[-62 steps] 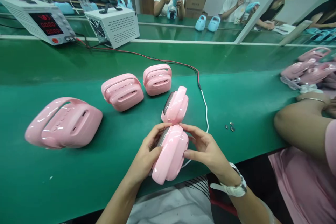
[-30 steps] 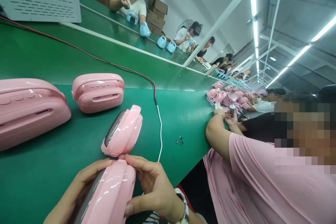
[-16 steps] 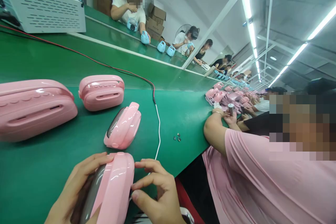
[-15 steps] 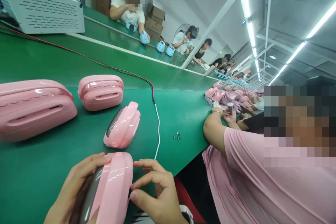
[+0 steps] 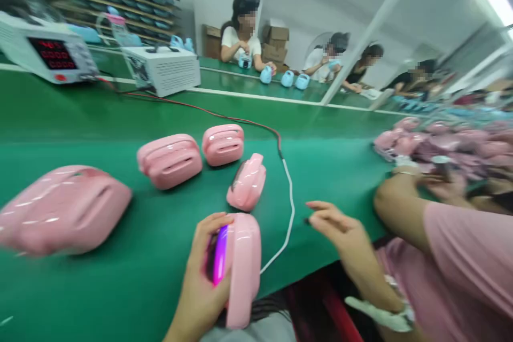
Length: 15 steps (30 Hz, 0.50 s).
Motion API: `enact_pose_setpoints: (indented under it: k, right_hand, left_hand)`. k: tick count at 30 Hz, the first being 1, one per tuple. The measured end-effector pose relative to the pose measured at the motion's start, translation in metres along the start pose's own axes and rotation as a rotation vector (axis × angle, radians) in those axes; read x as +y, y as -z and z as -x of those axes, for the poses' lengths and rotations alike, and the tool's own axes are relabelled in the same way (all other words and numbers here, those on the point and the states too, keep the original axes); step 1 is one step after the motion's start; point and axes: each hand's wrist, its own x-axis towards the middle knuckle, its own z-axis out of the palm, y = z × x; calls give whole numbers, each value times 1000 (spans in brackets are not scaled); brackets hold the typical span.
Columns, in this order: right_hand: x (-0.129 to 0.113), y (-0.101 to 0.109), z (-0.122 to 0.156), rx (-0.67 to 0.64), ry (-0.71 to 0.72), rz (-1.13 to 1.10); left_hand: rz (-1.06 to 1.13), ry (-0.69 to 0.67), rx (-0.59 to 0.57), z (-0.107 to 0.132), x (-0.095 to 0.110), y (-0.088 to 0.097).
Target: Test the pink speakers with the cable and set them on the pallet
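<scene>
My left hand (image 5: 200, 278) is wrapped round a pink plastic device (image 5: 246, 267), standing on end near the table's front edge. A strip of its dark front panel (image 5: 220, 256) glows purple. The white cable (image 5: 291, 197) runs to its right side; the connection itself is hidden. Off to the right, my right hand (image 5: 347, 235) is away from the device, slightly blurred, fingers stretched over the table. Just beside its fingertips lies a tiny dark piece (image 5: 306, 220); no grip on it shows. Behind the held device stands another pink device (image 5: 247, 184).
More pink devices (image 5: 170, 163) stand to the left on the green table (image 5: 160, 288). A power supply (image 5: 52, 53) with red digits feeds a red-black wire (image 5: 208, 110). At right, a co-worker's arm (image 5: 401, 192) reaches towards a pink pile (image 5: 460, 144). Other people work across the table.
The view has swung left. My right hand has left the device's side and moved right, to the small dark pieces. The held device's panel, dark before, now glows purple.
</scene>
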Motion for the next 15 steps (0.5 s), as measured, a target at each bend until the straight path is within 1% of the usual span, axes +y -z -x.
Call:
enact_pose_setpoints:
  k: [2,3,5,7,9,11,13,15]
  right_hand:
    - [17,21,-13,196,-54,16]
    - [25,28,-18,273,-83,20]
    - [39,35,-23,369,-154,10]
    - [49,36,-23,373,-218,-1]
    - [55,34,-20,324,-267,-9]
    - [61,32,-17,287,-301,-27]
    - [69,32,-15,299,-309,-62]
    - [82,33,-13,329,-267,-61]
  left_hand:
    - [33,15,-39,-1,3,1]
    - [58,39,-54,-1,5,1]
    - [102,97,-74,-2,8,1]
    - [120,171,-83,-4,12,1]
    - [127,244,-96,-6,16,1]
    - [135,289,-103,-8,19,0]
    - [142,315,-105,-11,21,-1]
    - [147,349,-118,-14,24,0]
